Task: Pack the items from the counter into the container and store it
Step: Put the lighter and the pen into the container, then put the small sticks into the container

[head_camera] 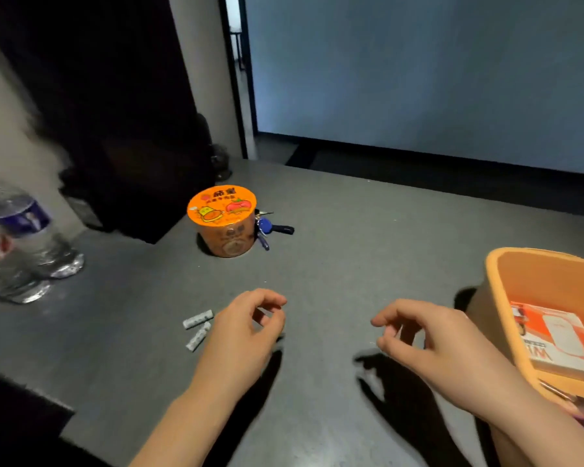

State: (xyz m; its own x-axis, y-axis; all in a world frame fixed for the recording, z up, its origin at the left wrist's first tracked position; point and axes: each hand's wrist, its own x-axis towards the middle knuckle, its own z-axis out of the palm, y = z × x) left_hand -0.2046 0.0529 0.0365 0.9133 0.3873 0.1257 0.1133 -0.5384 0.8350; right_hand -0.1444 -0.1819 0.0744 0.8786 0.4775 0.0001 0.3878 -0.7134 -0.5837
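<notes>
Beside the left hand (246, 326), loosely curled and empty like the right hand (418, 335), two batteries (198, 326) lay loose and could roll off the counter (334, 230) if nudged.

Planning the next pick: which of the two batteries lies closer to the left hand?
The nearer battery, slanted and almost reaching the left hand; the other battery lies just beyond it, farther from the wrist.

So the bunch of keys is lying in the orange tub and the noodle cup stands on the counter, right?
Not quite. The head view shows the keys lying on the counter, right beside the noodle cup. The orange tub holds boxes instead.
</notes>
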